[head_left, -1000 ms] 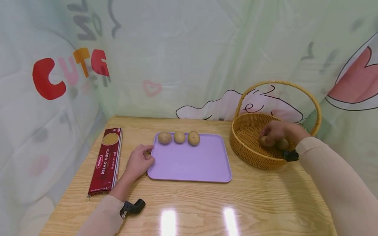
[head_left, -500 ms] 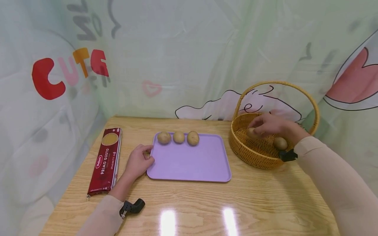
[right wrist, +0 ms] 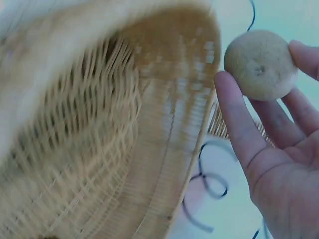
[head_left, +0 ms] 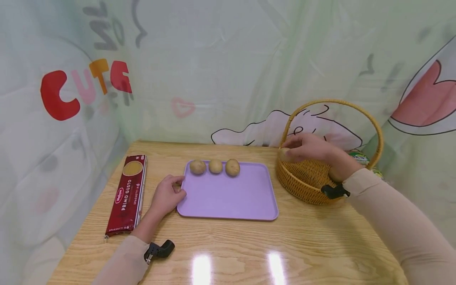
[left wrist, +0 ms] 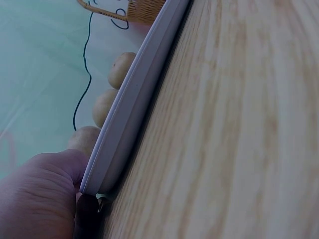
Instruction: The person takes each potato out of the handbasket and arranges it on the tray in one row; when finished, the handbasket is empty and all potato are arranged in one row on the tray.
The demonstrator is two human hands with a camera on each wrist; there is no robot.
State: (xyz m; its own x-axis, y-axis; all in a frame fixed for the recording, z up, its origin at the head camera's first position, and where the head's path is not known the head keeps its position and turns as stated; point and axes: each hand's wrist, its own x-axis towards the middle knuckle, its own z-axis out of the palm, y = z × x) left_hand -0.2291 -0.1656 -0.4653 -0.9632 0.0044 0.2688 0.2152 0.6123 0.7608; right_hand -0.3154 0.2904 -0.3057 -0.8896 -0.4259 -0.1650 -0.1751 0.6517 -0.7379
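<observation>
My right hand (head_left: 309, 147) pinches a potato (right wrist: 261, 64) between thumb and fingers, over the left rim of the wicker basket (head_left: 303, 189). Part of another potato (head_left: 335, 174) shows inside the basket, mostly hidden behind my right wrist. On the left, my left hand (head_left: 168, 196) rests at the left edge of the purple tray (head_left: 228, 198), thumb and fingers at its rim. Three potatoes stand in a row along the tray's far edge: a left one (head_left: 197, 167), a middle one (head_left: 215, 166) and a right one (head_left: 232, 168).
A red spaghetti packet (head_left: 127, 196) lies left of my left forearm. The basket's tall arched handle (head_left: 333, 101) rises above my right hand. Behind the basket, a green packet (head_left: 359, 157) is partly visible. A printed curtain (head_left: 213, 71) hangs behind the table.
My right hand has lifted a potato from the basket's floor and moved left and up to the rim. My left hand and the tray have stayed put.
</observation>
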